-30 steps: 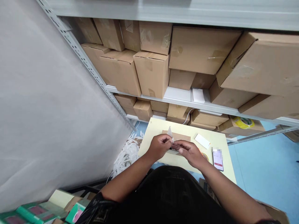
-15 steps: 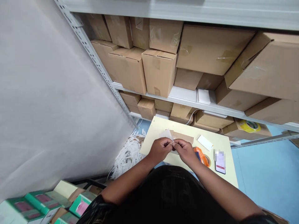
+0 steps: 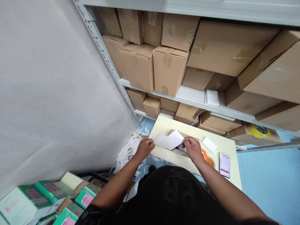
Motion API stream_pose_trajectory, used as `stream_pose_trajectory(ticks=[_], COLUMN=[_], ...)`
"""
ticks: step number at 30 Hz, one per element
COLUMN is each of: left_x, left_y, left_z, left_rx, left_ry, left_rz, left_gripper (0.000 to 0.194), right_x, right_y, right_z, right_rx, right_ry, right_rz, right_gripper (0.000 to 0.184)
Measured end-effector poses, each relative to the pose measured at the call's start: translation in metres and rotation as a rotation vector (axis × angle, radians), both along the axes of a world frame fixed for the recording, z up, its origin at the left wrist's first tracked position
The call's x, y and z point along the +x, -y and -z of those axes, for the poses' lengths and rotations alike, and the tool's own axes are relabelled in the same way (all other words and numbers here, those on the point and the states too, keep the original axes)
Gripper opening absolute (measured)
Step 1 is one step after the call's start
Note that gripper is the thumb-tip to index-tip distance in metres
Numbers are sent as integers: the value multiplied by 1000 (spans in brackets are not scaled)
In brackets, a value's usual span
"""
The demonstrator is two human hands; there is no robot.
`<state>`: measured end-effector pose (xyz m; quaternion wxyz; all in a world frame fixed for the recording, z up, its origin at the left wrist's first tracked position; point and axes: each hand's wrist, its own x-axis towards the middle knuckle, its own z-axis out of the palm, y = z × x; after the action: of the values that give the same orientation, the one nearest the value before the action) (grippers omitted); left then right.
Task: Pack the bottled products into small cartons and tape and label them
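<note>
My right hand point(image 3: 191, 147) pinches the right edge of a white label point(image 3: 175, 139) above the table. My left hand point(image 3: 145, 148) is closed on the far end of a thinner, greyish backing paper point(image 3: 161, 140). Label and backing meet in a V between my hands, still joined along the fold. Below them, partly covered, an open cardboard box point(image 3: 173, 131) lies on the pale yellow table point(image 3: 161, 122). Close to my right wrist is an orange tape dispenser point(image 3: 206, 157), partly hidden by the forearm.
On the table's right are a white box point(image 3: 210, 145) and a phone point(image 3: 224, 165). Shelves of cardboard boxes point(image 3: 171, 70) stand behind, with a yellow tape roll point(image 3: 259, 130). White paper strips point(image 3: 131, 147) litter the floor at left; green boxes point(image 3: 35, 197) stand lower left.
My hands were together, pinching at one spot; now they are apart, the left drawn leftward with the backing, the right holding the label. The view has shifted slightly.
</note>
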<state>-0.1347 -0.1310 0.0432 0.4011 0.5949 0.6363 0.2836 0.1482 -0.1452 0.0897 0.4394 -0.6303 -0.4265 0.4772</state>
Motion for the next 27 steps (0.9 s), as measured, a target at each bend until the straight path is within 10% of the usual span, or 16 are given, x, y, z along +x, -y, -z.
stream_pose_trajectory(ticks=[17,27], left_x=[-197,-178], left_y=[1,-45], left_z=[120,103], left_rx=[-429,-359], left_ry=[-684,-543], left_rz=[-82,-171], left_gripper=[25,25], right_x=[18,16], right_y=[-8,3], right_z=[-22,-11], right_rx=[140,79], right_ry=[-62,-39], right_rz=[219,199], right_gripper=[31,35])
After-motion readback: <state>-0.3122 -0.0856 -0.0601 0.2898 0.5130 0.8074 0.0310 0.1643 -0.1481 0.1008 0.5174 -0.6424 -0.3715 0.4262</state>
